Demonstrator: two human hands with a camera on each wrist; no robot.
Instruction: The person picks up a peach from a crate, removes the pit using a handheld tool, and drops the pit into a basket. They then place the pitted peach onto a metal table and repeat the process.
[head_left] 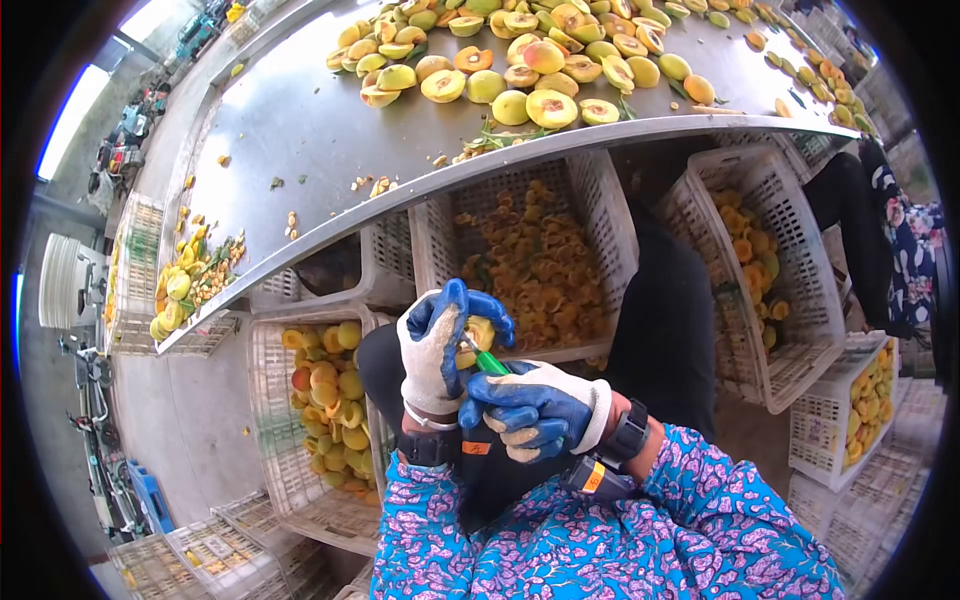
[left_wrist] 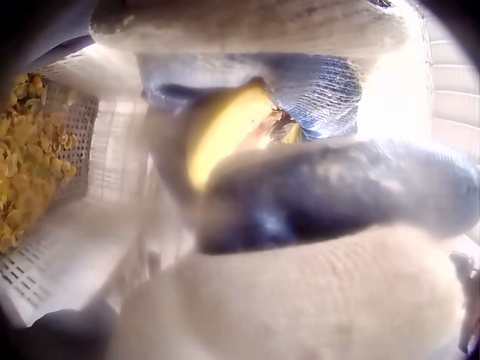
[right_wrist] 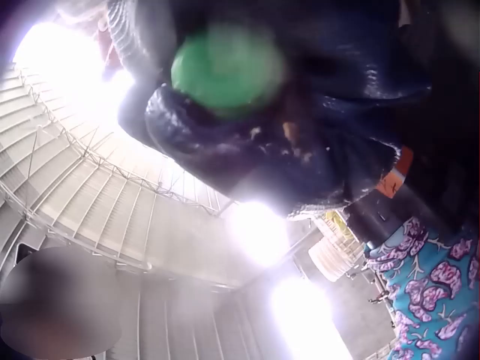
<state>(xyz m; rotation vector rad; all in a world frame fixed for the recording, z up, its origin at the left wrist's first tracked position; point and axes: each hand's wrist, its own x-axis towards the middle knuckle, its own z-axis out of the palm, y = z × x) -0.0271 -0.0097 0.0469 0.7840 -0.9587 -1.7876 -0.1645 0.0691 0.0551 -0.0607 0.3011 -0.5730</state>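
My left hand (head_left: 430,340), in a white glove with blue coated fingers, holds a cut yellow peach (head_left: 481,332) between its fingers and thumb. The left wrist view shows the yellow edge of that peach (left_wrist: 225,135) and its reddish inside, partly hidden by the fingers. My right hand (head_left: 548,405), gloved the same way, grips a green-handled tool (head_left: 490,363) whose thin metal end meets the peach. In the right wrist view the round butt of the green handle (right_wrist: 225,71) sticks out of the curled blue fingers. The tool's tip is hidden at the fruit.
A metal table (head_left: 310,120) ahead carries many halved peaches (head_left: 550,108) and scattered pits. Below its edge, a crate (head_left: 622,215) holds small orange pieces. Peaches fill a crate (head_left: 262,400) at left; another crate (head_left: 810,330) stands at right, near a second person's leg (head_left: 850,215).
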